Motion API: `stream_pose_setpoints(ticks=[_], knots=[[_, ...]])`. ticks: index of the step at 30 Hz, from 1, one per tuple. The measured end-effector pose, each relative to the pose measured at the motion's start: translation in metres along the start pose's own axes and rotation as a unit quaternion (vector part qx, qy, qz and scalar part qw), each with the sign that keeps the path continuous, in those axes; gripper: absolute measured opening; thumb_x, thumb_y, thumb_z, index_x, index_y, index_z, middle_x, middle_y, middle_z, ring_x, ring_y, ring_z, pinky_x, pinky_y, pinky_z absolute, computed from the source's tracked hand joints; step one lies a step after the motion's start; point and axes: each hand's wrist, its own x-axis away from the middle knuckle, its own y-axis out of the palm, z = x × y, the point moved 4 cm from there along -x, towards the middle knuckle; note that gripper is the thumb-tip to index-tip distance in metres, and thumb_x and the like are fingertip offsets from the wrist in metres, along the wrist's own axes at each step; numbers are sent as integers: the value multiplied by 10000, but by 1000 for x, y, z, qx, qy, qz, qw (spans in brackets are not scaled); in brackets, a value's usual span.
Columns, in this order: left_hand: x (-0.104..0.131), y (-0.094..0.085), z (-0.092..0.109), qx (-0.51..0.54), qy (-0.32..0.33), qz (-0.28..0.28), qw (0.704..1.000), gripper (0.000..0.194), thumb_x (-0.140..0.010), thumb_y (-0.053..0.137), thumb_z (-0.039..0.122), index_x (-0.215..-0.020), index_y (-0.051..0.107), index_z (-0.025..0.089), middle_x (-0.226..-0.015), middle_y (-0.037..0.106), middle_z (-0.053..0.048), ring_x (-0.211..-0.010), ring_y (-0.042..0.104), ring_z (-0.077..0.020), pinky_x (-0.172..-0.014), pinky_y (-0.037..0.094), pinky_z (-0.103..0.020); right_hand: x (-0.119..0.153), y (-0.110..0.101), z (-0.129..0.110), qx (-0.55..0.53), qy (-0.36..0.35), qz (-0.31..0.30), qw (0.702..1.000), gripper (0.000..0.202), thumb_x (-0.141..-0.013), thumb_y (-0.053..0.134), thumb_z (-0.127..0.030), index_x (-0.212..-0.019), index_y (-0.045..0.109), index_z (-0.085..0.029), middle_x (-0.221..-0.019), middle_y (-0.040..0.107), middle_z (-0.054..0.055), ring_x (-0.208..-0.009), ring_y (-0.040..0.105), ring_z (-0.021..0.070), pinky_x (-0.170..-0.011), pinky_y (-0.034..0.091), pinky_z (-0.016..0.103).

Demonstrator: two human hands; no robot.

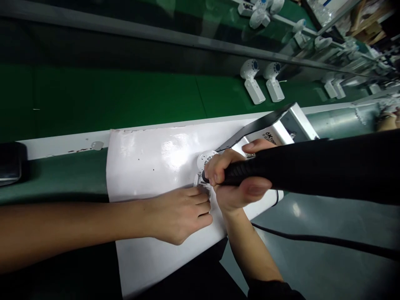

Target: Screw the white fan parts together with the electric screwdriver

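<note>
Black cylindrical tool (315,168), likely a powered driver, is seen nearest the camera, its body pointed in from the right. It is gripped by the right hand (230,199), fingers and thumb wrapped round the narrow front end, presumably so the tip can be guided closely; the tip itself is covered by the fingers. White part (205,160) is set on the white sheet (140,166), right under that front end; a slotted round piece is visible, the rest mostly hidden by both hands. The part's near side is held by the left hand (181,214), closed with fingers curled and tips out of sight, probably to stop it turning or sliding. The sheet is laid over the bench edge, likely as a smooth, protective work surface. Just beyond the right hand, a silver metal frame (302,121) is placed on the sheet; room on that side is limited by it. Black cable (312,238) is strung below the tool; its connection cannot be told. Past the pale ledge (67,146), two white units (255,91) are stood on the green belt (125,100). Dark object (11,163) at far left is cut off by the frame edge.
</note>
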Motion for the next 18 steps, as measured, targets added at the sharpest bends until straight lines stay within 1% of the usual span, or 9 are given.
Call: stream_pose_setpoints(ticks=[4,8,10,11,13,14,15,16,18], knots=[[3,3,0,-8,3,-7,1000,66,-923,695,166,-937,656,217,-966,713,-74,-977,627,-277,-1056,503,-418,4,-1,9,-10,19,0,1000,379,-1004,656,-699,-1141,562,-358,-520,505,-139,-300,343,124,-304,314,275],[8,9,-1,-20,7,-6,1000,64,-910,691,158,-942,652,197,-923,672,-64,-939,602,-275,-1059,477,-432,4,0,12,-37,7,-8,999,345,-1019,657,-656,-1161,587,-349,-529,510,-139,-305,341,116,-309,329,267],[10,11,-1,-26,10,-4,1000,68,-908,691,152,-959,659,183,-935,667,-69,-945,602,-280,-1064,458,-439,1,-3,1,-35,-14,-4,999,388,-1019,649,-697,-1192,614,-352,-524,511,-138,-291,347,123,-291,338,271],[10,11,-1,-27,9,-4,1000,68,-913,690,149,-969,663,176,-947,670,-73,-947,602,-281,-1044,453,-437,-1,-8,-9,-9,-43,21,999,430,-1008,643,-738,-1199,633,-353,-519,512,-134,-289,354,129,-288,351,280],[9,11,0,-25,7,-6,1000,58,-933,684,141,-980,665,167,-964,673,-79,-933,597,-275,-965,446,-424,-6,-25,-36,80,-126,110,983,477,-975,661,-787,-1179,681,-356,-532,534,-114,-319,406,141,-319,416,305],[8,10,1,-22,7,-8,1000,46,-949,678,136,-981,664,166,-967,673,-79,-916,592,-268,-920,437,-416,-8,-35,-50,129,-172,164,963,462,-953,705,-776,-1144,707,-356,-553,546,-104,-354,450,142,-354,457,311],[7,9,1,-18,6,-9,1000,41,-963,672,131,-975,662,168,-963,671,-76,-896,586,-260,-884,426,-408,-10,-44,-60,152,-187,192,951,425,-944,745,-741,-1126,728,-357,-582,557,-95,-403,503,147,-395,494,312],[6,8,1,-14,4,-11,1000,49,-972,668,126,-965,657,173,-956,669,-73,-880,581,-254,-862,416,-404,-14,-51,-67,167,-191,206,945,400,-939,771,-711,-1114,742,-352,-596,552,-91,-432,520,146,-415,503,306],[5,6,2,-10,-2,-12,1000,76,-972,665,113,-944,647,181,-946,667,-67,-865,578,-247,-846,405,-402,-20,-61,-72,166,-171,192,952,349,-973,758,-658,-1119,750,-342,-597,530,-90,-441,506,143,-412,485,293]])
